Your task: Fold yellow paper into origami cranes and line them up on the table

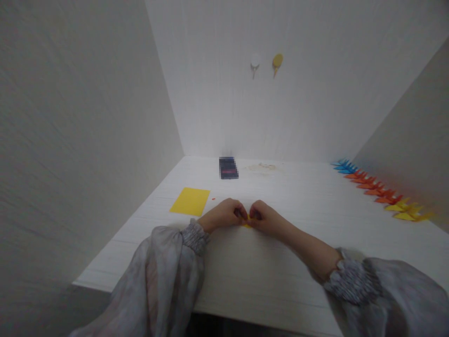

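My left hand (224, 214) and my right hand (267, 218) meet at the middle of the white table (245, 271), both with fingers curled tight. Between them they pinch a small folded yellow paper piece (247, 221), mostly hidden by the fingers. A flat stack of yellow paper squares (190, 201) lies to the left of my left hand, a short way off. Along the right side runs a row of folded paper pieces, blue (344, 166) at the far end, then orange (372, 186), then yellow (407, 210) nearest me.
A dark small device (228, 167) stands at the back of the table near the wall. Two hooks, one white (255, 62) and one yellow (277, 62), hang on the back wall. White walls close in on the left and right.
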The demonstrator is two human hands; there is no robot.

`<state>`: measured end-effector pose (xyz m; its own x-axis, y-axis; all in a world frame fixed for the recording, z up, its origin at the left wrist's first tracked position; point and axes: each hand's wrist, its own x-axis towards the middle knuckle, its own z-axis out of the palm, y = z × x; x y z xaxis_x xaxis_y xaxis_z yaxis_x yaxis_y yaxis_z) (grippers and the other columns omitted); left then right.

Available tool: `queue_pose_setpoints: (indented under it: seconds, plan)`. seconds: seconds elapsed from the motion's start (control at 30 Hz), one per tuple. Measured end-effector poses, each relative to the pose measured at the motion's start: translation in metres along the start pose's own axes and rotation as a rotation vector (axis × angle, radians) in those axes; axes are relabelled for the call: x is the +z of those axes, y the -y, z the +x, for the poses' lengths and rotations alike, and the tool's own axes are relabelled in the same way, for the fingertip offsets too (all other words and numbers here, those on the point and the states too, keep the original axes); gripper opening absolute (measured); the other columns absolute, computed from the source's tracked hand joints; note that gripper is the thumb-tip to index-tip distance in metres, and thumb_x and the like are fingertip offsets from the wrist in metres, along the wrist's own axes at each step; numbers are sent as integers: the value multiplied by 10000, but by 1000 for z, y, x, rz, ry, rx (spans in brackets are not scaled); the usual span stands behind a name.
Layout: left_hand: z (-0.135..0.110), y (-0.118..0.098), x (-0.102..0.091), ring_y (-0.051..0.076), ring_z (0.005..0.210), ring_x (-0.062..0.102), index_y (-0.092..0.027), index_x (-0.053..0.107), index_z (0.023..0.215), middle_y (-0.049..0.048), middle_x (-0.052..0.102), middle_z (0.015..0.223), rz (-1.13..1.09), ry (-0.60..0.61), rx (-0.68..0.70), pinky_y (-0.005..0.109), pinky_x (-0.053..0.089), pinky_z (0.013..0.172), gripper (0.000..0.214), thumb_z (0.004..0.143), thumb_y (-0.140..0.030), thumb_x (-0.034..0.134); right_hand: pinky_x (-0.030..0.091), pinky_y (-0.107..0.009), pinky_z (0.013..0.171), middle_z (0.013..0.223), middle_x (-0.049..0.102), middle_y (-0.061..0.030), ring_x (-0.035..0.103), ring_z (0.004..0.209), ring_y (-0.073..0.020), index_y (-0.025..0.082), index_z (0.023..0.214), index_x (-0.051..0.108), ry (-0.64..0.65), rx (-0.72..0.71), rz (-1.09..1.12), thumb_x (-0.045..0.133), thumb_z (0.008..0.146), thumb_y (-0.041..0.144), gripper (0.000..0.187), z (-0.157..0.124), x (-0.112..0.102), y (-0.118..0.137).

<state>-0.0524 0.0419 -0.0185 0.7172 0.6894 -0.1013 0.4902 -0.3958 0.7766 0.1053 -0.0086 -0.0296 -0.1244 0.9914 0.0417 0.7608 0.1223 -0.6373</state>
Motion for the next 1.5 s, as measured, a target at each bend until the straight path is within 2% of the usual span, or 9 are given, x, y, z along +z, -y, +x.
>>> queue_pose_setpoints:
  seconds: [0.2, 0.43, 0.63, 0.87, 1.33, 1.5]
  plan:
    - [1, 3, 2, 88, 555, 479, -112, 629, 784, 8, 589, 634, -84, -11, -10, 195, 360, 522, 224, 598, -227, 580, 316, -193, 487, 612, 453, 22, 400, 546, -89, 160, 632, 517, -8, -4, -42, 598, 587, 149, 93, 2, 0, 4]
    - [0, -2, 1, 74, 508, 420, -126, 635, 763, -26, 516, 553, 41, -50, -21, 184, 312, 469, 261, 556, -285, 641, 325, -193, 487, 615, 485, 16, 417, 535, -88, 160, 638, 559, -3, -12, -35, 614, 585, 173, 77, 4, 0, 6]
    - [0, -3, 2, 73, 508, 419, -126, 627, 780, -32, 499, 547, 71, -31, -26, 178, 310, 464, 242, 566, -239, 629, 314, -195, 482, 592, 475, 25, 402, 521, -86, 162, 640, 573, 12, 27, -11, 605, 570, 180, 79, 5, -3, 7]
    - [0, -1, 3, 84, 555, 450, -135, 610, 806, -14, 545, 633, 87, -38, -16, 183, 346, 502, 226, 586, -184, 591, 304, -183, 474, 534, 441, 56, 386, 490, -72, 174, 725, 598, 64, 66, 3, 537, 547, 48, 226, 8, -6, -4]
    - [-1, 5, 1, 100, 606, 466, -148, 591, 823, -13, 518, 661, 75, -59, 9, 201, 371, 555, 257, 567, -168, 597, 340, -174, 489, 560, 451, 49, 421, 515, -70, 160, 726, 566, 137, 34, 100, 469, 531, -42, 298, 8, -12, -9]
    - [-3, 8, 5, 98, 601, 467, -146, 591, 806, -1, 525, 678, 57, -128, 41, 204, 365, 543, 213, 638, -274, 565, 390, -204, 553, 646, 494, 21, 469, 584, -93, 160, 770, 561, 49, -38, 106, 496, 560, -7, 276, 3, -8, -15]
